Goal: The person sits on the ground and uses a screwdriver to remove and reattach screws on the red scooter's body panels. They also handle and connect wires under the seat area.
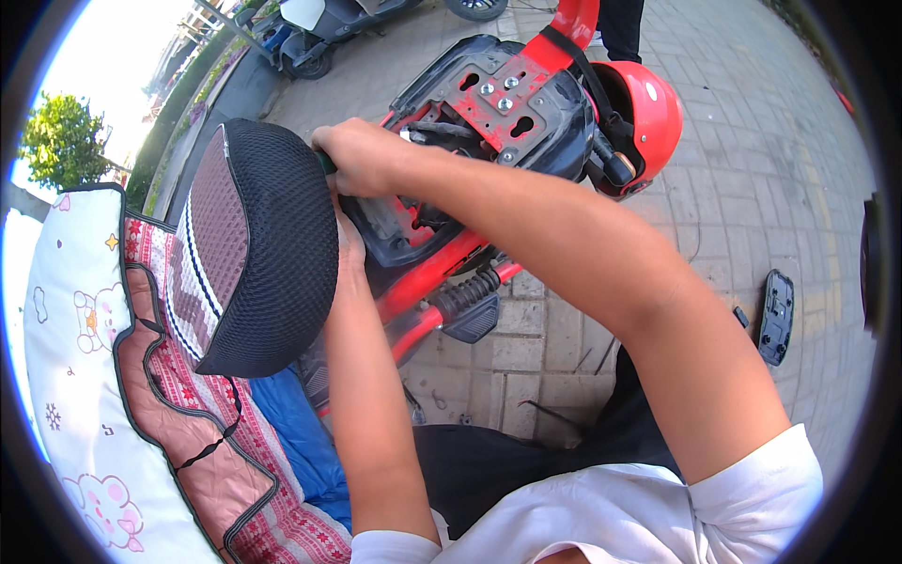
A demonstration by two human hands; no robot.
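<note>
A scooter's saddle in a black mesh cover with a brown and white top stands tilted up at left centre. My right hand is beside its edge, fingers curled round something with a dark green end; the rest of it is hidden. Just below, my left hand is against the saddle's underside, its fingers mostly hidden. Under my right forearm lies the opened red scooter body, its black rear part carrying a metal rack plate with several bolts.
A red helmet hangs by the scooter's far end, where a person's dark-trousered leg stands. On the paving at right lies a black plastic cover. A padded white cartoon-print wind guard fills the left. Another scooter is parked behind.
</note>
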